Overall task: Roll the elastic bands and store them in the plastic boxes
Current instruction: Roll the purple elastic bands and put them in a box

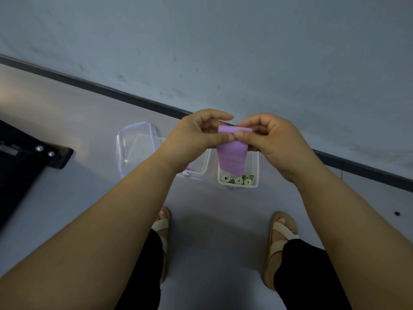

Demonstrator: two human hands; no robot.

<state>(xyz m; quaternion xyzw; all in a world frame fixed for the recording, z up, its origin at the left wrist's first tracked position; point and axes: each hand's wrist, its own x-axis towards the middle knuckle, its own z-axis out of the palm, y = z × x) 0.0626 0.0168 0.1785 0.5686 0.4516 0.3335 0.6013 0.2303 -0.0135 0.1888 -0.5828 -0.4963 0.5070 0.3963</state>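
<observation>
Both hands are raised in front of the body and meet at one grip; the left hand and the right hand each pinch the purple elastic band between thumb and curled fingers, thumb tips nearly touching at the centre; the upper end of the band is wound into a short roll inside the grip, and the free length hangs straight down from it. Directly below the grip stands a clear plastic box on the floor; the hanging end of the band overlaps its opening in this view; rolled green bands lie inside it. Below and just left of the grip stands a second clear box, partly hidden by the left hand; a clear lid lies further left, touching or overlapping that box. Well below the grip, two sandalled feet rest on the floor; a dark skirting strip runs behind the grip.
</observation>
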